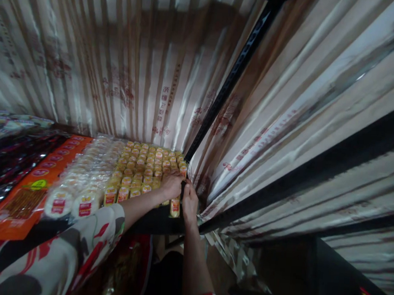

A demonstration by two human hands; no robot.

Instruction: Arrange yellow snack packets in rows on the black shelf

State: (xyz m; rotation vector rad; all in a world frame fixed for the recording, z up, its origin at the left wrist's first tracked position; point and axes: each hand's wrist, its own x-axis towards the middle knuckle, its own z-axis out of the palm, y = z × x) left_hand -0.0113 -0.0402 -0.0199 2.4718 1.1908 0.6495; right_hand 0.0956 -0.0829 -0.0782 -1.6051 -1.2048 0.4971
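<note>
Rows of small yellow-wrapped snack packs [138,166] with red and white labels stand on a dark shelf [158,221]. My left hand [173,186] reaches over the right end of these rows, its fingers curled down near the corner; what they grip is hidden. Close beside it, my right hand [189,201] is at the right edge of the shelf, fingers bent together with the thumb up. A small dark piece shows between the two hands, too dim to name. One yellow pack [175,207] stands at the front of the last row, just left of my right hand.
Left of the yellow packs lie clear-wrapped round white snacks [85,205], an orange snack bag [24,203] and dark shiny packets [14,161]. A black perforated post [226,86] rises behind my hands. Pleated printed curtains [149,63] hang behind; a black bar [299,172] slants on the right.
</note>
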